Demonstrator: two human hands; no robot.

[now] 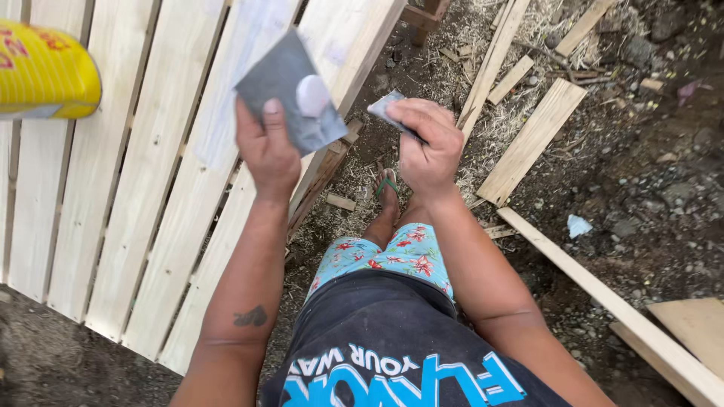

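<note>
Head view, looking down. Left hand (265,147) raised over the slatted wooden panel (136,188), grip clamped on a grey sheet of sandpaper (290,90): thumb on the near face, fingers behind it. A pale blob of whitish filler or paste (312,96) sits on the sheet near its middle; can't tell exactly what it is.

Right hand (428,147) just beside the left, grip closed around a small flat metal blade, likely a putty knife or scraper (385,108). Only its tip shows past the fingers, pointing toward the sandpaper; tip and sheet are near but apart.

Panel is pale unfinished planks with gaps, tilted, filling the left half of the frame. Yellow can (45,71) at upper left, cut off by the edge, resting on or above the panel.

Below the hands: person's leg in floral shorts (392,256), foot in a green flip-flop (387,185) on the dirt ground (648,173). Loose wood offcuts (532,139) and a long plank (611,301) lie on the ground at right, with sawdust and shavings scattered around them.
</note>
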